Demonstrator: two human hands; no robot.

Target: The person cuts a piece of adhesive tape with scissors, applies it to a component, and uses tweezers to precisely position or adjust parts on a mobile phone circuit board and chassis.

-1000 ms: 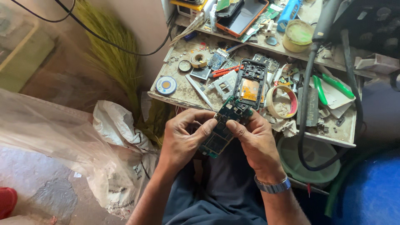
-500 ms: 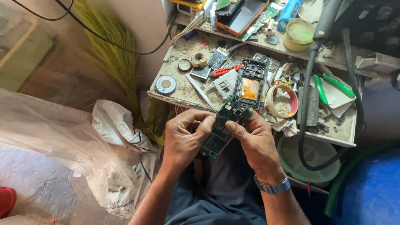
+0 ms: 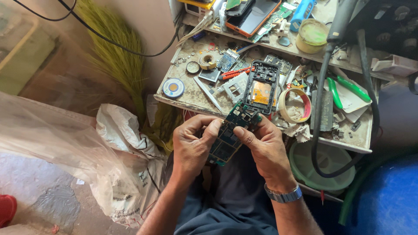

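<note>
Seen from above, two bare forearms rise from the bottom of the view and angle inward so that the hands meet near the centre. The left hand is curled, knuckles up, its thumb stretched to the right and pressing on what it holds between thumb and bent fingers. The right hand faces it, back of the hand up, its thumb and forefinger pinching from the other side, the remaining fingers folded underneath. Both hands are closed in a grip. The right wrist wears a metal watch band.
</note>
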